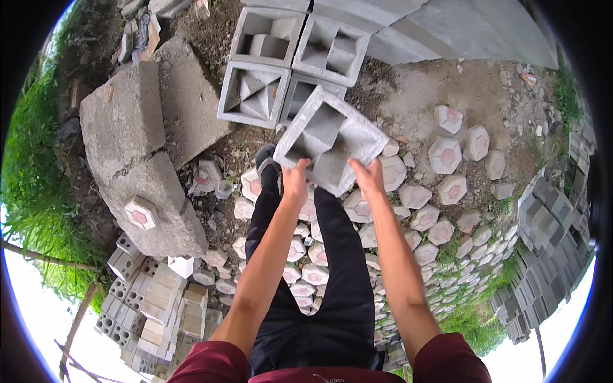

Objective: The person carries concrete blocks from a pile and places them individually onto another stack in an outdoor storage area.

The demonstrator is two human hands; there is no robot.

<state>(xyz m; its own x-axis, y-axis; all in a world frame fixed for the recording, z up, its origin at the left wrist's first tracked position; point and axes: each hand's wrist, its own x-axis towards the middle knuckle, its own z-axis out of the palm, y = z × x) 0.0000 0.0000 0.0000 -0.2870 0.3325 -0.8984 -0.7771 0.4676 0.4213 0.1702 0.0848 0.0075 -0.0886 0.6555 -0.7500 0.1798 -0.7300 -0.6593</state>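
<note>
Between my two hands I hold a square grey concrete block, tilted, with angular recesses in its face. My left hand grips its lower left edge, thumb over the rim. On the lower right side my right hand has the same hold, and the fingers of both hands are mostly hidden beneath. Just beyond it stand more square blocks of this kind: one with a pyramid-like pattern, one behind it, and another to the right. A further block is partly covered by the held one.
Hexagonal pavers with reddish centres lie loose around my feet and to the right. A large broken concrete slab rests at left. Perforated blocks are stacked lower left, grey blocks at right. A grey wall stands at the back.
</note>
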